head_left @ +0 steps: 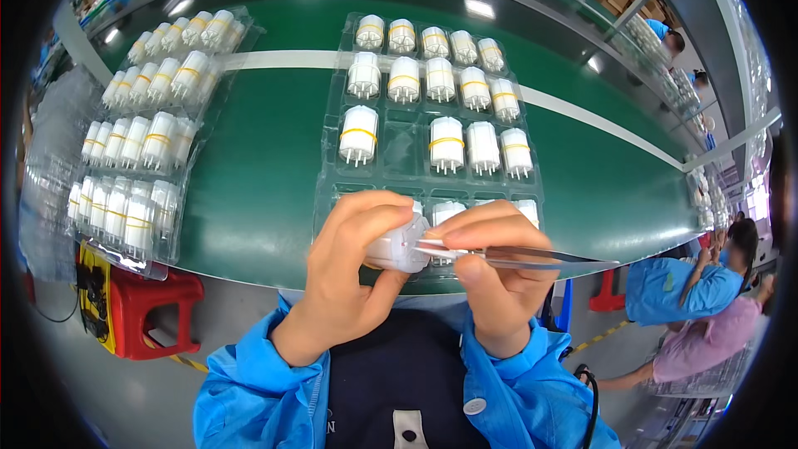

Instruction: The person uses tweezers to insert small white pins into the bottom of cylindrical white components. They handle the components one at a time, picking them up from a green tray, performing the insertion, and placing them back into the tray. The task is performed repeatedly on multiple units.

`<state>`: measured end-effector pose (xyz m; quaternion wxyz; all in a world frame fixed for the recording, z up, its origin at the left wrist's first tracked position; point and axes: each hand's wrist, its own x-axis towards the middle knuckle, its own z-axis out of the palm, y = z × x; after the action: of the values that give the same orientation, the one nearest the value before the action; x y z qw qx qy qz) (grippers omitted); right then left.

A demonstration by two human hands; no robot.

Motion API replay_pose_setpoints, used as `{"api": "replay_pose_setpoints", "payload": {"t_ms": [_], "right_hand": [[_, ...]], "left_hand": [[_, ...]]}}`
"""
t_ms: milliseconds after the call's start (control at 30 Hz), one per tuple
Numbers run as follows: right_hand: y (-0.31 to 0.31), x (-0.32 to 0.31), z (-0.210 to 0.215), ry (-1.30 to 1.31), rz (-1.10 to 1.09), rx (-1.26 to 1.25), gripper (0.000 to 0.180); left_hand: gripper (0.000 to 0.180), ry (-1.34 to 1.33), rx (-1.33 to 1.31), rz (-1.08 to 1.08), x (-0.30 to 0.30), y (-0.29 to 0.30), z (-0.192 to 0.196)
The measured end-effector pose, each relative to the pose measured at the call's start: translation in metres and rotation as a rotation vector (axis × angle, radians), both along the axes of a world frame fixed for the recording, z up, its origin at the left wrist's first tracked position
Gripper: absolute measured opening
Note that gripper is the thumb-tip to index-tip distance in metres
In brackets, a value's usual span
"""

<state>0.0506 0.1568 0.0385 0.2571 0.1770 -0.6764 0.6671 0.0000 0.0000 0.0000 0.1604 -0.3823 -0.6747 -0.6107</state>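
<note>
At the left of the frame, a clear tray (150, 269) carries rows of white cylinders (158, 140), many with yellow bands; below it stands a red stool (156, 303). At centre, on the green desk (266, 158), a second tray (400, 148) holds more cylinders, pins facing down the frame. Just below centre, the left hand (345, 262) has its fingers curled round a white part (397, 248), thumb beneath. The right hand (503, 262) pinches tweezers (536, 263), their tips at the part's face; whether they touch is unclear. At lower right, a person in blue (673, 289).
</note>
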Motion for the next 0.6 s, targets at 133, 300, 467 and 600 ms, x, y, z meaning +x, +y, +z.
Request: {"api": "replay_pose_setpoints", "payload": {"t_ms": [133,300,467,600], "right_hand": [[-0.0084,-0.0021,-0.0033,-0.002,-0.041,-0.007,0.015],[-0.0101,-0.0040,-0.0040,0.006,-0.045,0.007,0.014],[-0.0094,-0.0046,-0.0066,-0.002,-0.031,0.010,0.014],[-0.0072,-0.0050,-0.0086,-0.007,-0.028,0.020,0.013]], "left_hand": [[0.056,0.025,-0.051,0.062,0.0007,-0.0039,-0.0037],[0.054,0.099,-0.120,0.103,-0.0018,-0.0056,-0.0018],[0.054,0.157,-0.127,0.136,-0.0037,-0.0040,-0.0038],[0.054,0.139,-0.118,0.127,-0.0041,-0.0045,-0.0040]]}}
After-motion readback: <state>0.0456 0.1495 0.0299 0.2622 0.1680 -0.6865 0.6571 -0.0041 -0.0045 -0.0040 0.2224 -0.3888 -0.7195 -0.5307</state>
